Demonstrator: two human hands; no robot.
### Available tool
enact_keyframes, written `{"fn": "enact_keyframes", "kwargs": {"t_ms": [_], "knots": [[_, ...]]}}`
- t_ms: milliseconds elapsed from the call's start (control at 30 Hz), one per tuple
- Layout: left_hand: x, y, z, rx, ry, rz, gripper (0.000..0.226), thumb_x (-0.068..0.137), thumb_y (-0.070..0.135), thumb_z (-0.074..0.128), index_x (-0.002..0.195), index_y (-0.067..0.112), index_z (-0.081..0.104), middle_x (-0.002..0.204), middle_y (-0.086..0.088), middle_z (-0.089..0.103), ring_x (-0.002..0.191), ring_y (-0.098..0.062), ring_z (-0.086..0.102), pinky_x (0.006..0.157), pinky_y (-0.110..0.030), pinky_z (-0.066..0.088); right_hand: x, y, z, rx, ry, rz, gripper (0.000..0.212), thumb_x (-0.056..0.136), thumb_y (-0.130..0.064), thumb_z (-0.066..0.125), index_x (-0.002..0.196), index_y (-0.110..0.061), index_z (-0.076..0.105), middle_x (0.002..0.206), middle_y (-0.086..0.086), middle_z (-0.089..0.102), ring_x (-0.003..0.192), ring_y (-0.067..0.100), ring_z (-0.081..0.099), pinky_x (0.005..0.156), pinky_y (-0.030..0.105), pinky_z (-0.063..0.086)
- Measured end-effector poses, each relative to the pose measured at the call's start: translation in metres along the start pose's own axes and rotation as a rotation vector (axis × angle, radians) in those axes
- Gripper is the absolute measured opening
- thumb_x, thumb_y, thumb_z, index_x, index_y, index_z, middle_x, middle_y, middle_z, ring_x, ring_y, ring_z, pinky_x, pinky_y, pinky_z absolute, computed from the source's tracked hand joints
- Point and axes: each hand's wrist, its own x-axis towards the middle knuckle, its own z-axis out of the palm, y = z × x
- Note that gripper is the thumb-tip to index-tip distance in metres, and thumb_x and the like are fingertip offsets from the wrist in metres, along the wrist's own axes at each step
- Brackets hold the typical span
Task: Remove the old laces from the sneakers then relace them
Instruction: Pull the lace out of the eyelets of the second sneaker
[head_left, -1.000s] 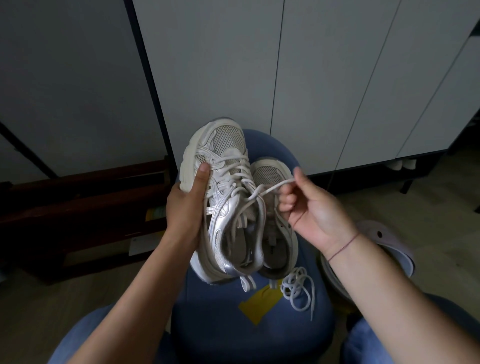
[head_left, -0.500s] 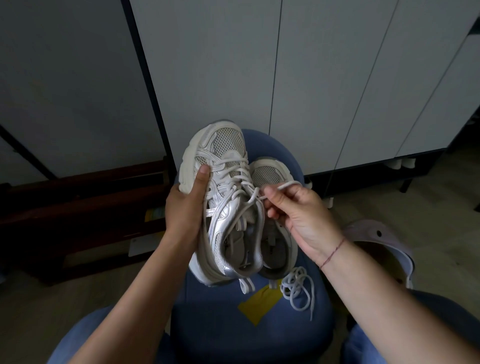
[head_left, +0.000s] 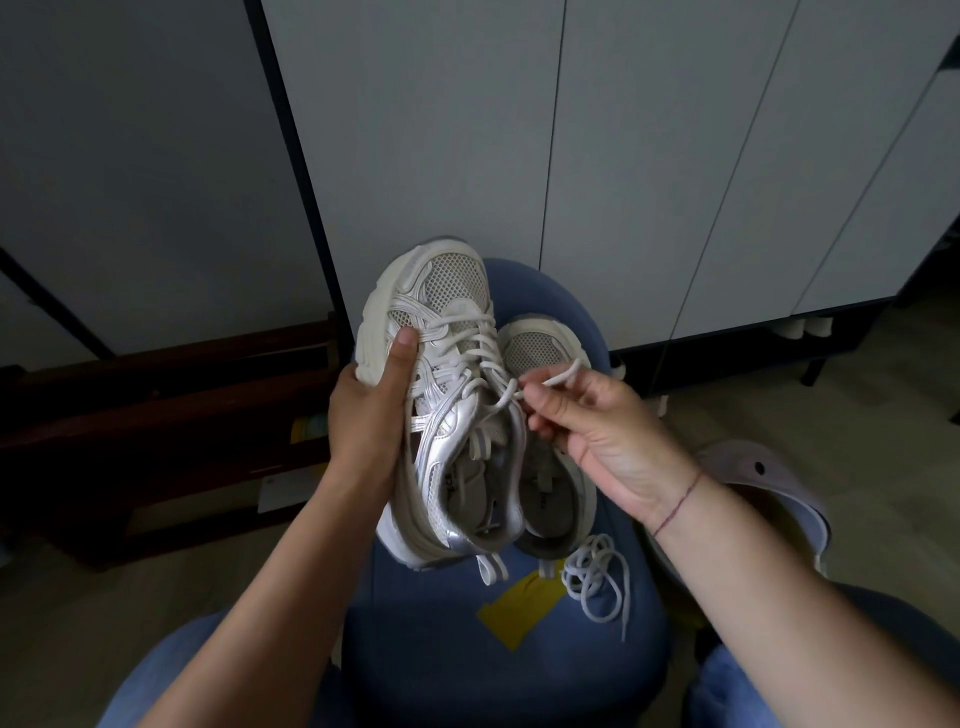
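My left hand grips a white and silver sneaker by its left side, thumb along the sole edge, holding it up with the toe away from me. Its white lace is threaded through the upper eyelets. My right hand pinches the free end of that lace just right of the tongue. A second sneaker without laces lies on the blue stool under the first one. A loose coiled white lace lies on the stool by its heel.
A yellow patch marks the stool seat. White cabinet doors stand straight ahead. A dark wooden rack sits low at the left. A pale clog shoe lies on the floor at the right. My blue-jeaned knees flank the stool.
My right hand moved left toward the held sneaker, shortening the stretch of lace, and now pinches the lace end close to the eyelets. The left hand and sneaker stayed put.
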Motion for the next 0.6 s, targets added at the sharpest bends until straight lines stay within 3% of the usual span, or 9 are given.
{"fn": "enact_keyframes", "kwargs": {"t_ms": [67, 167, 267, 367, 433, 500, 600], "knots": [[0.002, -0.001, -0.001, 0.008, 0.021, 0.0, 0.065, 0.075, 0.063, 0.07, 0.119, 0.016, 0.063, 0.106, 0.001, 0.073, 0.092, -0.012, 0.072, 0.086, -0.032, 0.056, 0.001, 0.002, 0.0, -0.094, 0.039, -0.069, 0.019, 0.064, -0.014, 0.069, 0.082, -0.009, 0.067, 0.073, 0.001, 0.068, 0.06, 0.007, 0.059, 0.062, 0.018, 0.048], [0.002, -0.002, -0.002, 0.01, 0.01, 0.002, 0.073, 0.069, 0.068, 0.071, 0.119, 0.016, 0.063, 0.106, 0.002, 0.074, 0.094, -0.014, 0.072, 0.089, -0.036, 0.056, 0.001, 0.003, 0.0, -0.125, 0.099, -0.102, 0.015, 0.067, -0.018, 0.068, 0.08, -0.009, 0.066, 0.074, 0.006, 0.067, 0.06, 0.01, 0.06, 0.063, 0.022, 0.047], [0.002, -0.001, -0.002, -0.005, -0.008, -0.005, 0.083, 0.058, 0.075, 0.07, 0.119, 0.018, 0.063, 0.106, 0.002, 0.074, 0.095, -0.014, 0.072, 0.092, -0.038, 0.056, 0.003, 0.003, 0.002, 0.105, 0.088, -0.029, 0.01, 0.079, -0.017, 0.059, 0.078, -0.007, 0.062, 0.065, 0.004, 0.067, 0.057, 0.011, 0.06, 0.057, 0.02, 0.049], [0.006, -0.001, -0.005, -0.008, -0.003, -0.001, 0.085, 0.057, 0.078, 0.073, 0.118, 0.02, 0.063, 0.106, 0.002, 0.074, 0.096, -0.016, 0.072, 0.093, -0.04, 0.055, 0.006, -0.004, -0.003, 0.266, 0.141, 0.003, 0.029, 0.095, -0.015, 0.047, 0.072, -0.005, 0.062, 0.058, 0.004, 0.063, 0.051, 0.011, 0.058, 0.05, 0.02, 0.048], [0.008, 0.0, -0.008, -0.008, 0.004, 0.006, 0.088, 0.055, 0.079, 0.073, 0.118, 0.02, 0.064, 0.107, 0.002, 0.074, 0.097, -0.017, 0.072, 0.094, -0.041, 0.055, 0.005, -0.009, -0.01, 0.14, 0.138, -0.006, 0.026, 0.095, -0.018, 0.048, 0.076, -0.005, 0.059, 0.058, 0.003, 0.062, 0.051, 0.012, 0.055, 0.05, 0.02, 0.046], [0.011, 0.001, -0.011, 0.012, 0.002, 0.015, 0.09, 0.053, 0.081, 0.072, 0.119, 0.02, 0.064, 0.107, 0.002, 0.075, 0.098, -0.018, 0.072, 0.094, -0.042, 0.055, 0.001, -0.011, -0.014, -0.164, 0.068, 0.053, 0.022, 0.092, -0.023, 0.054, 0.076, -0.009, 0.058, 0.057, 0.002, 0.061, 0.051, 0.013, 0.054, 0.051, 0.02, 0.045], [0.011, 0.004, -0.015, 0.101, 0.022, 0.051, 0.091, 0.053, 0.083, 0.071, 0.119, 0.021, 0.064, 0.108, 0.003, 0.074, 0.099, -0.016, 0.071, 0.094, -0.041, 0.054, -0.006, -0.012, -0.009, -0.509, -0.081, 0.151, 0.034, 0.089, -0.035, 0.055, 0.065, -0.011, 0.055, 0.054, 0.004, 0.061, 0.045, 0.013, 0.052, 0.047, 0.019, 0.042]]}}
